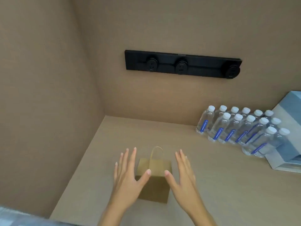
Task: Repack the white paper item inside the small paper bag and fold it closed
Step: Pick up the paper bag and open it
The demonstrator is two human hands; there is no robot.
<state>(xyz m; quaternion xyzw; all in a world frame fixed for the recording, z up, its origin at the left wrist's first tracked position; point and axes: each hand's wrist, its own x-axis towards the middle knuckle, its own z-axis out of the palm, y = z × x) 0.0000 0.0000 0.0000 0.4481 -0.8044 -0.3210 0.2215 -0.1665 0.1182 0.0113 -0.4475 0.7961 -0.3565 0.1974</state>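
A small brown paper bag [154,181] stands upright on the tan counter [219,185], its twisted paper handle [156,152] sticking up at the back. My left hand [128,173] hovers at the bag's left side, fingers spread, thumb tip over the bag's top. On the right side my right hand [180,175] mirrors it, flat and spread, thumb tip near the bag's top edge. Neither hand grips anything. The white paper item is out of sight.
Several clear water bottles with white caps [241,128] stand in rows at the back right. A light blue box [288,139] sits at the far right. A black socket strip [182,64] is mounted on the back wall. A side wall [48,111] closes the left.
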